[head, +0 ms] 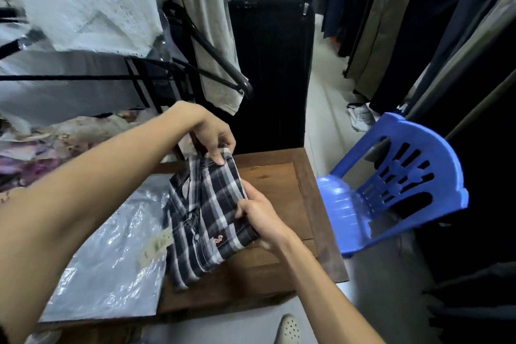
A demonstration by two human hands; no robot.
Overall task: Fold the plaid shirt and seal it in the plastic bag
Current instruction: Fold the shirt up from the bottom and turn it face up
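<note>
A folded plaid shirt (208, 218), dark with white and blue stripes, lies on the wooden table (279, 181). My left hand (213, 134) pinches its far top edge, fingers curled over the fabric. My right hand (261, 216) grips the shirt's right edge near the middle. A clear plastic bag (111, 260) lies flat on the table to the left of the shirt, with a small paper tag (157, 244) resting at its right edge beside the shirt.
A blue plastic chair (391, 181) stands right of the table. Hanging dark trousers (273, 50) and garments fill the racks behind and to the right. Bagged clothes and black hangers (212, 50) pile up at the left. A pale shoe (289, 329) shows below the table.
</note>
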